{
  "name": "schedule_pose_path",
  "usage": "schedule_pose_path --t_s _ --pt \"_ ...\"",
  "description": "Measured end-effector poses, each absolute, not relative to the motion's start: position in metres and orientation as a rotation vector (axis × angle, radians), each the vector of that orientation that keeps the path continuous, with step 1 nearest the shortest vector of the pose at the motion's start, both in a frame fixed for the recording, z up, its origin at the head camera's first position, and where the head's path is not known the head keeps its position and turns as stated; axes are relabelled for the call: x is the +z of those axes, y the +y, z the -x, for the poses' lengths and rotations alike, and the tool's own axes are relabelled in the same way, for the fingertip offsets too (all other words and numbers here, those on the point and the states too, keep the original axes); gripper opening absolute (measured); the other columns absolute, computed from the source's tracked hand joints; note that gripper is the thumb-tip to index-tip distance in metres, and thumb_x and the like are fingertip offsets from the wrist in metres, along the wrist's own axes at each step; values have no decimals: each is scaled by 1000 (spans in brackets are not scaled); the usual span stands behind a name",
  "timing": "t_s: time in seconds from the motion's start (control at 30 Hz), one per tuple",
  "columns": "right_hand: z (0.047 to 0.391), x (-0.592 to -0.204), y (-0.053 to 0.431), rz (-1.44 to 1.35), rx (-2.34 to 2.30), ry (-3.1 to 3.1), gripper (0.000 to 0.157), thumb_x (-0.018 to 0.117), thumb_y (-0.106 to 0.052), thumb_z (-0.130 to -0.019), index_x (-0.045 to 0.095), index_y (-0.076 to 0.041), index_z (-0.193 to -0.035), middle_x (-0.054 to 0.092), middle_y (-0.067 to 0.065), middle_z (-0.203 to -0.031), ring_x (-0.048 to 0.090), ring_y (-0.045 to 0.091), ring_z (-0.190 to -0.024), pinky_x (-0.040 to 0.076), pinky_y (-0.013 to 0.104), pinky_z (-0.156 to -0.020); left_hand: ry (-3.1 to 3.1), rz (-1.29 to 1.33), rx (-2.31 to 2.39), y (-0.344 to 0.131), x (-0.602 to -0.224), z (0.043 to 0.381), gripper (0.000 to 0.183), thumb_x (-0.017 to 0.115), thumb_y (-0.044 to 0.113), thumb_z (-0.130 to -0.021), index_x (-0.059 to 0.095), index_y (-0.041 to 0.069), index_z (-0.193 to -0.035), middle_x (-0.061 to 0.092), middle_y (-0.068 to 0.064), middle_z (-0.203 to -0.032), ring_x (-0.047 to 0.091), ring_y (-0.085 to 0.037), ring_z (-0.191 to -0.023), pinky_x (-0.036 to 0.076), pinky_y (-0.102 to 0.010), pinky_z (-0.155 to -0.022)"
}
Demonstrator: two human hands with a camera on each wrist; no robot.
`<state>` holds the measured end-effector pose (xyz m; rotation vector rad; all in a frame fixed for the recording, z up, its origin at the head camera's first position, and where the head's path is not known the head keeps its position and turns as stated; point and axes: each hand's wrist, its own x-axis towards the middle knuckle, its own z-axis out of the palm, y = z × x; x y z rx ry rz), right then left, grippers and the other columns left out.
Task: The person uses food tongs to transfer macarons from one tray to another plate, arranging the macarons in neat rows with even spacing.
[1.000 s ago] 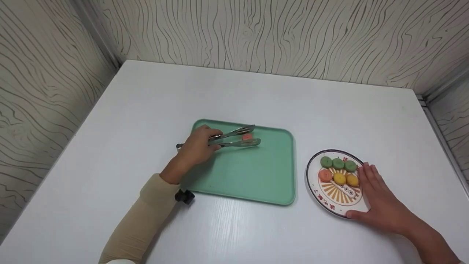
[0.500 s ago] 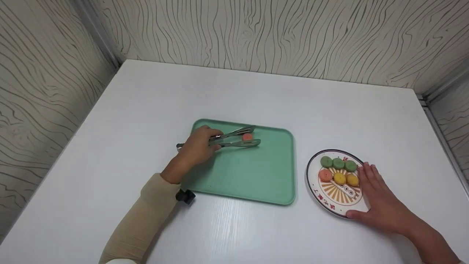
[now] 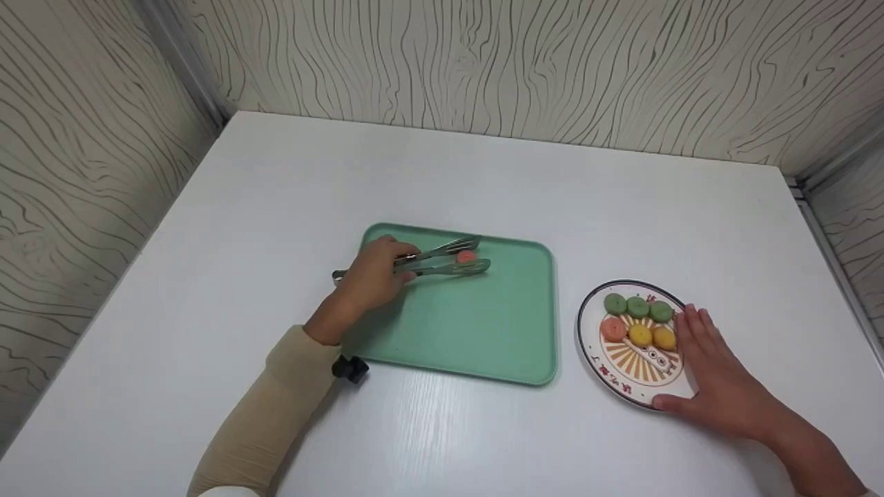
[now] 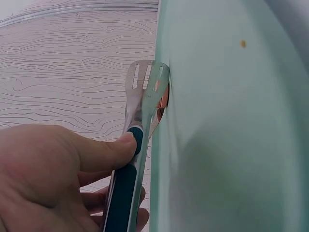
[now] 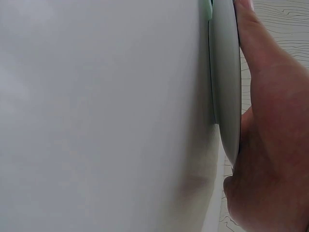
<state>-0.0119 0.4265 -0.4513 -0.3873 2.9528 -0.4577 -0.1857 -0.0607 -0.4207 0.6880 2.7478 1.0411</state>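
In the head view my left hand (image 3: 373, 276) grips metal tongs (image 3: 452, 268) with dark grips over the green tray (image 3: 483, 331). The tongs' two slotted ends lie either side of a small round pink piece (image 3: 467, 256) on the tray. The left wrist view shows the thumb pressing the dark grip of the tongs (image 4: 126, 188), with the pink piece (image 4: 165, 98) partly hidden behind the slotted ends. My right hand (image 3: 722, 383) rests at the right rim of a patterned plate (image 3: 608, 369), fingers straight, thumb on the near rim.
On the plate sit three green pieces (image 3: 637, 308), two yellow pieces (image 3: 641, 336) and another pink piece (image 3: 613, 330). The white table (image 3: 428, 435) meets patterned wall panels (image 3: 483, 69) at the back. A black device (image 3: 351, 370) is at my left wrist.
The tongs' slotted ends have come slightly closer together around the pink piece. My right hand and the plate stay in place.
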Motion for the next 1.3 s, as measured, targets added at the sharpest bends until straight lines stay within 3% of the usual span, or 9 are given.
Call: schedule_pose_path --t_s 1.3 --pt "11 -455 428 406 -493 2967 130 83 -53 -79 -2 4 -160 -7 26 -167 -20 29 -154 -15 11 -108 2743 -627 1114 -59 -422 186 21 71 1 -94 75 -1 -114 68 -18 -110 62 -32 -105 50 -46 -93"
